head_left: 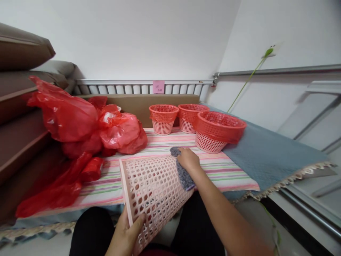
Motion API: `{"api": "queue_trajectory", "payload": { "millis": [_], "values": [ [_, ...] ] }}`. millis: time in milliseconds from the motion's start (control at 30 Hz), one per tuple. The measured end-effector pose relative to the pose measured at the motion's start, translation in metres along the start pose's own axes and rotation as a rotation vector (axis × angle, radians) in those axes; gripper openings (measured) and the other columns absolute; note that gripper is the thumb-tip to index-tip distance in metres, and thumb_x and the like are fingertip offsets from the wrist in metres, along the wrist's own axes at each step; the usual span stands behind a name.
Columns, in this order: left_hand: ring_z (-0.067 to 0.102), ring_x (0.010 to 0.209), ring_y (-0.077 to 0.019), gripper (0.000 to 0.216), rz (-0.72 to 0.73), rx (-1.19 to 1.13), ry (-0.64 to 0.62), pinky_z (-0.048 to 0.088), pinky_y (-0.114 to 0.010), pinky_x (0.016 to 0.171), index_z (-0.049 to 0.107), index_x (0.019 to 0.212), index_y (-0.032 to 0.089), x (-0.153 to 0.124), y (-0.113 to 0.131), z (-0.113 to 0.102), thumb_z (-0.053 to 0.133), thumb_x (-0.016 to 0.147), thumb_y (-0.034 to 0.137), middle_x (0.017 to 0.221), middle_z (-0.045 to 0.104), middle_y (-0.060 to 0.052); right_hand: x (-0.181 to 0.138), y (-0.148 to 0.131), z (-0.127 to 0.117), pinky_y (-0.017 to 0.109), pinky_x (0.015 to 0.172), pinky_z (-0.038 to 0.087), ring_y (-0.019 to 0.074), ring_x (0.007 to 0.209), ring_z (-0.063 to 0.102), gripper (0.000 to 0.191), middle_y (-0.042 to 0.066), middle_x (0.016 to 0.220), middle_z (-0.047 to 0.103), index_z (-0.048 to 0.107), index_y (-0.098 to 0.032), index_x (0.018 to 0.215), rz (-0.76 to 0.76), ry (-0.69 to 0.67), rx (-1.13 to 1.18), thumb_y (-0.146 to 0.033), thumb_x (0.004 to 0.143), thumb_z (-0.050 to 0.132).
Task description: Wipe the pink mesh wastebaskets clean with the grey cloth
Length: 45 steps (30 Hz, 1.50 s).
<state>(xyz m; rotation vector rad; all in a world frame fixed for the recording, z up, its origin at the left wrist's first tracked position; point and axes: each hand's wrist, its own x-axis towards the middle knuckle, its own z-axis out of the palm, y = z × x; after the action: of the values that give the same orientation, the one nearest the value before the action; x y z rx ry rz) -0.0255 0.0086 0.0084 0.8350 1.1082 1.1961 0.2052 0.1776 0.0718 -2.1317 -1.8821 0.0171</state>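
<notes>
While the left hand (pixel 128 227) clamps the lower rim of a pale pink mesh basket (pixel 151 192) lying on its side across the lap, the right hand (pixel 188 158) presses a grey cloth (pixel 183 174) against the basket's upper right wall, fingers closed over the cloth's top end. The head view, the only one, puts the basket at the centre, its base pointing toward 11 o'clock and its open mouth toward 5 o'clock, partly over the near edge of a bed covered by a striped sheet (pixel 229 170).

At 12 to 1 o'clock from the basket stand three red mesh baskets (pixel 218 132), each apparently lined with red film, the nearest just beyond the right hand. At 9 to 10 o'clock a heap of red plastic bags (pixel 80 124) sprawls over the sheet, with a rolled red bundle (pixel 92 170) near the basket's base. A blue quilt (pixel 269 153) covers the bed at 2 o'clock, and a pink note (pixel 158 86) is stuck to the headboard rail at 12 o'clock.

Judged from the grip, the wiping of the basket's outside is under way; the next stroke calls for turning the basket with the left hand to bring an unwiped face under the cloth.
</notes>
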Motion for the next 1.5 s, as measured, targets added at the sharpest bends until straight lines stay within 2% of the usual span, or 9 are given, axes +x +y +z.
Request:
{"api": "queue_trajectory", "payload": {
  "millis": [233, 400, 567, 700, 833, 1033, 1267, 1367, 1500],
  "values": [
    [0.055, 0.118, -0.0306, 0.079, 0.085, -0.134, -0.014, 0.043, -0.041, 0.101, 0.036, 0.140, 0.023, 0.006, 0.042, 0.014, 0.073, 0.071, 0.027, 0.129, 0.061, -0.011, -0.008, -0.001, 0.001, 0.030, 0.070, 0.044, 0.0242, 0.092, 0.064, 0.042, 0.011, 0.107, 0.065, 0.060, -0.026, 0.120, 0.016, -0.012, -0.026, -0.020, 0.082, 0.043],
    [0.052, 0.122, -0.0299, 0.074, 0.108, -0.161, -0.042, 0.037, -0.044, 0.106, 0.029, 0.143, 0.020, 0.003, 0.033, 0.010, 0.064, 0.078, 0.023, 0.131, 0.058, -0.014, -0.023, -0.016, 0.000, 0.030, 0.071, 0.044, 0.0246, 0.094, 0.063, 0.042, 0.012, 0.106, 0.064, 0.058, -0.022, 0.122, -0.022, 0.013, -0.036, -0.022, 0.082, 0.046],
    [0.052, 0.122, -0.0308, 0.070, 0.130, -0.131, -0.047, 0.036, -0.043, 0.107, 0.037, 0.139, 0.018, -0.003, 0.028, 0.007, 0.067, 0.076, 0.026, 0.132, 0.057, -0.014, -0.056, -0.081, -0.004, 0.030, 0.077, 0.044, 0.0228, 0.093, 0.061, 0.039, 0.010, 0.103, 0.064, 0.061, -0.021, 0.117, -0.298, 0.033, 0.101, -0.019, 0.080, 0.049],
    [0.052, 0.121, -0.0344, 0.075, 0.091, -0.120, 0.054, 0.040, -0.045, 0.104, 0.044, 0.135, 0.017, -0.004, 0.032, 0.008, 0.074, 0.068, 0.029, 0.127, 0.061, -0.014, -0.084, -0.141, -0.009, 0.030, 0.078, 0.045, 0.0215, 0.092, 0.060, 0.035, 0.008, 0.100, 0.063, 0.063, -0.024, 0.112, -0.508, 0.006, 0.281, -0.022, 0.079, 0.053],
    [0.045, 0.128, -0.0328, 0.077, 0.110, -0.101, 0.108, 0.037, -0.039, 0.107, 0.047, 0.132, 0.015, -0.005, 0.029, 0.006, 0.077, 0.065, 0.034, 0.127, 0.062, -0.012, -0.099, -0.164, -0.012, 0.034, 0.073, 0.047, 0.0238, 0.088, 0.059, 0.032, 0.008, 0.098, 0.061, 0.063, -0.024, 0.111, -0.579, 0.008, 0.330, -0.027, 0.080, 0.052],
    [0.048, 0.126, -0.0345, 0.087, 0.040, -0.088, 0.095, 0.037, -0.046, 0.107, 0.030, 0.143, 0.019, -0.008, 0.016, 0.002, 0.074, 0.070, 0.038, 0.132, 0.057, -0.014, -0.079, -0.118, -0.006, 0.030, 0.080, 0.044, 0.0210, 0.096, 0.057, 0.039, 0.007, 0.105, 0.060, 0.059, -0.027, 0.117, -0.536, 0.006, 0.264, -0.019, 0.080, 0.050],
    [0.046, 0.128, -0.0323, 0.087, 0.052, -0.088, 0.048, 0.035, -0.043, 0.109, 0.031, 0.143, 0.020, -0.008, 0.015, 0.007, 0.075, 0.070, 0.035, 0.137, 0.052, -0.015, -0.036, -0.018, -0.003, 0.028, 0.076, 0.043, 0.0222, 0.098, 0.059, 0.043, 0.009, 0.110, 0.061, 0.058, -0.024, 0.123, -0.046, 0.017, 0.090, -0.020, 0.082, 0.049],
    [0.051, 0.123, -0.0332, 0.086, 0.009, -0.165, 0.011, 0.043, -0.042, 0.102, 0.033, 0.142, 0.022, -0.006, 0.031, 0.013, 0.076, 0.067, 0.029, 0.133, 0.057, -0.013, -0.039, -0.002, 0.000, 0.028, 0.075, 0.042, 0.0214, 0.097, 0.060, 0.042, 0.008, 0.107, 0.061, 0.058, -0.026, 0.124, -0.008, 0.040, 0.102, -0.021, 0.082, 0.049],
    [0.062, 0.109, -0.0330, 0.073, -0.034, -0.231, -0.087, 0.051, -0.042, 0.091, 0.039, 0.137, 0.019, -0.002, 0.054, 0.017, 0.071, 0.071, 0.020, 0.125, 0.063, -0.015, -0.049, -0.008, -0.003, 0.028, 0.079, 0.043, 0.0216, 0.099, 0.059, 0.042, 0.008, 0.106, 0.061, 0.058, -0.024, 0.123, -0.076, 0.086, 0.182, -0.020, 0.082, 0.050]
  ]
}}
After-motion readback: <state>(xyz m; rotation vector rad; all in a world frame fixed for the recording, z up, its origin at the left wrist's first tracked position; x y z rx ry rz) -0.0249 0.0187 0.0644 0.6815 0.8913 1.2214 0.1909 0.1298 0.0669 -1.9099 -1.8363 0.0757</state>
